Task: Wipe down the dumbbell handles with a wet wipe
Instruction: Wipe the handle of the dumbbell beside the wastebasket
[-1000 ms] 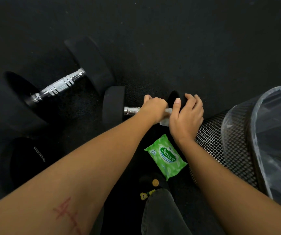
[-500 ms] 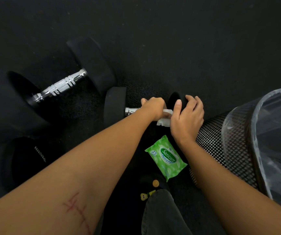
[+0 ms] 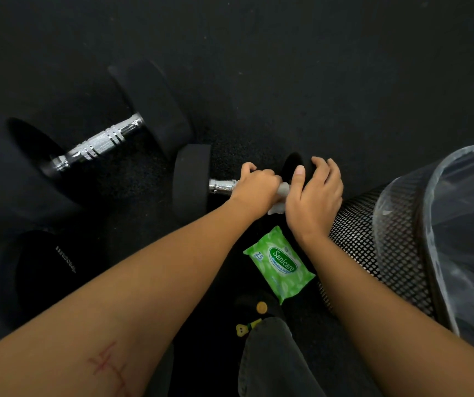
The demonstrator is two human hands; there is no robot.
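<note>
The fingers [image 3: 247,167] of the left hand [image 3: 255,189] are curled tightly round a white wet wipe [image 3: 283,190], clamping it against the chrome handle [image 3: 221,186] of a small black dumbbell [image 3: 191,181]. A crumpled fold of the wipe protrudes below the fist, and a short polished length of handle is exposed between the fist and the left head.

The right hand [image 3: 314,199] lies over the dumbbell's right head. Its fingers are bent over the head's top edge and its thumb points up, touching the wipe's end. The heads are thick, round, matte discs. The dumbbell lies level on the floor, just in front of the person's knee.

A green plastic wipe pack [image 3: 280,263], printed "Sanicare" and "15", lies flat on the floor between the forearms. To the right, beside the right wrist, stands a black perforated-metal waste bin [image 3: 356,239] lined with a clear plastic bag [image 3: 459,224].

To the left, a large black dumbbell [image 3: 155,110] lies at an angle, close to the small one. Its chrome handle has a knurled centre and grooved rings. A third black weight head [image 3: 44,270] with small, illegible white lettering lies nearer the person.

The floor [image 3: 330,81] is black speckled rubber matting with a fine granular texture. A dark trouser knee [image 3: 270,359] enters at the bottom.
</note>
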